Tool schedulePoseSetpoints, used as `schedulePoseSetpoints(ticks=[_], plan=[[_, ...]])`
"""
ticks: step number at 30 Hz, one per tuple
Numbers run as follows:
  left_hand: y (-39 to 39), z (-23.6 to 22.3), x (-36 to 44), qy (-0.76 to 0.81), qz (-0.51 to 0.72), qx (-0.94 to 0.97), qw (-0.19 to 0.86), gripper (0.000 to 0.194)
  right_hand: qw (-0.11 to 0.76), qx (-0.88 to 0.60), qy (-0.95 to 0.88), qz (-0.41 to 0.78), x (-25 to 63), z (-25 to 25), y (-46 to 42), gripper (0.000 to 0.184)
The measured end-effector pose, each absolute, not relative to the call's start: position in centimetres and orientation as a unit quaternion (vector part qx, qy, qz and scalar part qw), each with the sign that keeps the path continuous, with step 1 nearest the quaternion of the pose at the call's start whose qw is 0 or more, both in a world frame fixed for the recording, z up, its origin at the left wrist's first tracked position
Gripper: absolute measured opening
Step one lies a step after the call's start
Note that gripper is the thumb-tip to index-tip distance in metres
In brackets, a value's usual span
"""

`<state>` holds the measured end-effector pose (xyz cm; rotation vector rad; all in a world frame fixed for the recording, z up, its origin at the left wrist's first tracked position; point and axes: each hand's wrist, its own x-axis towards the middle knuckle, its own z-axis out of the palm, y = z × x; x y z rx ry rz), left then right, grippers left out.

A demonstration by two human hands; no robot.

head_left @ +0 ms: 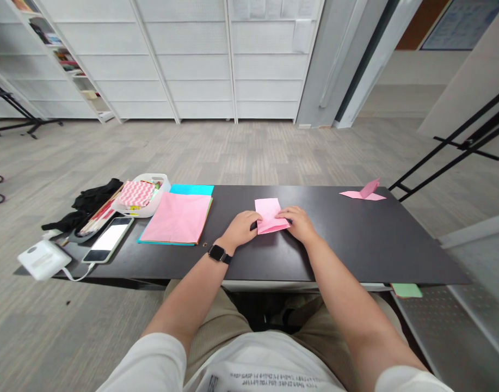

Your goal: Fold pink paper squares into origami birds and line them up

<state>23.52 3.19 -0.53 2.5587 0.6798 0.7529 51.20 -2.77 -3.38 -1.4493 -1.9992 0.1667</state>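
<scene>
A folded piece of pink paper lies on the dark table between my two hands, its near edge slightly raised. My left hand, with a black watch on the wrist, closes on the paper's left edge. On the other side, the fingers of my right hand rest over the right edge and its lower right corner. The undersides of both hands, thumbs included, are partly hidden. Toward the far right of the table sits a folded pink paper figure with one flap standing up, apart from both hands.
A stack of coloured paper, pink on top, lies left of my hands. Farther left are a white basket, a phone, a white charger box and black cloth. Green paper lies below the table's right front edge.
</scene>
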Motion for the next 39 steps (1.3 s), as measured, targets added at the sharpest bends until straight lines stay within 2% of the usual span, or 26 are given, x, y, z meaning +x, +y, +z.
schedulePoseSetpoints(ticks=[4, 8, 13, 16, 19, 27, 34, 39], plan=[[3.5, -0.7, 23.7, 0.268, 0.241, 0.918, 0.164, 0.016, 0.313, -0.561, -0.764, 0.062, 51.1, -3.4, -2.9, 0.024], [3.6, -0.8, 23.6, 0.298, 0.219, 0.920, 0.131, 0.024, 0.298, -0.575, -0.759, 0.067, 51.0, -3.2, -3.0, 0.019], [3.4, -0.7, 23.7, 0.344, 0.215, 0.908, 0.106, 0.023, 0.349, -0.579, -0.733, 0.078, 50.6, -2.8, -3.1, 0.026], [3.3, -0.6, 23.8, 0.363, 0.219, 0.897, 0.122, 0.017, 0.375, -0.593, -0.707, 0.089, 50.4, -2.9, -2.9, 0.022], [2.8, -0.5, 24.1, 0.325, 0.229, 0.903, 0.162, 0.012, 0.381, -0.620, -0.680, 0.089, 50.3, -3.2, -2.8, 0.024], [1.1, 0.2, 24.8, 0.152, 0.218, 0.940, 0.213, 0.021, 0.407, -0.631, -0.656, 0.084, 50.7, -3.8, -2.6, 0.044], [1.5, -1.0, 25.1, 0.226, 0.230, 0.930, 0.176, 0.033, 0.395, -0.657, -0.640, 0.056, 51.0, -3.6, -2.6, 0.027], [1.4, -1.0, 25.1, 0.206, 0.221, 0.939, 0.166, 0.028, 0.442, -0.629, -0.628, 0.122, 50.9, -3.2, -2.6, 0.030]])
